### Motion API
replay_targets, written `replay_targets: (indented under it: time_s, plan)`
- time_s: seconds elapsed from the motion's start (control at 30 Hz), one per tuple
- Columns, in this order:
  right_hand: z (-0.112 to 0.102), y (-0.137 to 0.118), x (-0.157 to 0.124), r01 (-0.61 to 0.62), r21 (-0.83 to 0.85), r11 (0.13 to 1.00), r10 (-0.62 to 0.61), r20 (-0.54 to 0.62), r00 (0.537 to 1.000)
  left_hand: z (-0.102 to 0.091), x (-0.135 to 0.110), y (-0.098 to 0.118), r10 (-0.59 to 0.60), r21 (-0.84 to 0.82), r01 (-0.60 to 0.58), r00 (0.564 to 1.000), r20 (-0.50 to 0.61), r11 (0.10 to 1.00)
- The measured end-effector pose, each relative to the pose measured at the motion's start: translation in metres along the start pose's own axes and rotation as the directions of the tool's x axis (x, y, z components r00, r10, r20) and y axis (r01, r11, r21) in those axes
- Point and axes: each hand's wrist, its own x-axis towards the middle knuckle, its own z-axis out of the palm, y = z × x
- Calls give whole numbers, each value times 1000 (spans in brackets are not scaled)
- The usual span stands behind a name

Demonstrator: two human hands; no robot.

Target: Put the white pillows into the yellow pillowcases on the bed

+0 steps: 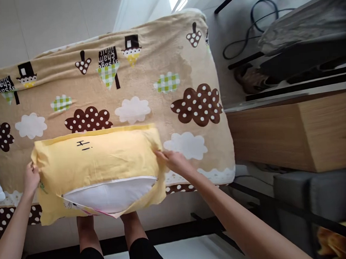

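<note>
A yellow pillowcase [105, 158] with "Hi" printed on it lies at the near edge of the bed. The white pillow [111, 194] shows through its open side facing me. My left hand [31, 178] grips the pillowcase's left edge, fingers closed on the fabric. At the right edge, my right hand [174, 161] pinches the cloth. My knees press against the bed beneath the pillow.
The bed carries a tan blanket [157, 53] printed with clouds and dotted brown trees. A wooden cabinet [295, 132] stands to the right, with a grey cushioned seat [318, 195] below it. Black cables [260, 16] and shoes [254, 79] lie on the floor beyond.
</note>
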Motion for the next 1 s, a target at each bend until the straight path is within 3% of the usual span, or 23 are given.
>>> replay_targets:
  time_s: [0.07, 0.1, 0.17, 0.23, 0.27, 0.3, 0.4, 0.5, 0.63, 0.73, 0.8, 0.9, 0.93, 1.0]
  plan:
    - [-5, 0, 7, 44, -6, 999, -43, 143, 989, -4, -26, 28, 191, -30, -190, 981, 30, 981]
    - [-7, -3, 7, 83, 20, 996, -85, 102, 991, -6, -44, 43, 332, -40, -331, 943, 22, 943]
    - [-6, -18, -4, 198, 85, 976, -184, -152, 971, -4, -84, 71, 611, -48, -609, 791, 25, 792]
    - [5, -41, -24, 375, 86, 923, -323, -356, 877, 11, -119, 93, 777, -38, -778, 621, 105, 627]
    - [14, -53, -35, 464, 45, 885, -415, -377, 828, 23, -131, 101, 809, -28, -815, 569, 149, 579]
    - [25, -63, -46, 547, -12, 837, -515, -354, 781, 38, -139, 105, 814, -13, -826, 553, 181, 564]
    - [60, -73, -68, 657, -177, 733, -677, -290, 677, 81, -140, 100, 777, 41, -796, 599, 195, 604]
    - [91, -61, -64, 578, -211, 788, -608, -417, 676, 107, -124, 87, 793, 78, -807, 589, 152, 585]
    - [111, -66, -45, 412, -139, 901, -419, -529, 738, 114, -109, 84, 825, 111, -826, 561, 66, 553]
    - [115, -88, -57, 352, -114, 929, -356, -535, 766, 118, -107, 91, 822, 127, -815, 569, -18, 566]
    - [120, -101, -81, 391, -120, 913, -391, -533, 751, 122, -108, 96, 819, 142, -808, 570, -64, 572]
    - [137, -109, -116, 580, -140, 803, -575, -443, 688, 124, -109, 102, 803, 163, -787, 592, -70, 595]
    - [143, -112, -121, 618, -129, 776, -612, -390, 688, 122, -110, 103, 797, 166, -782, 601, -57, 601]
    - [152, -118, -118, 618, -72, 783, -611, -277, 741, 117, -112, 104, 813, 145, -803, 581, -25, 578]
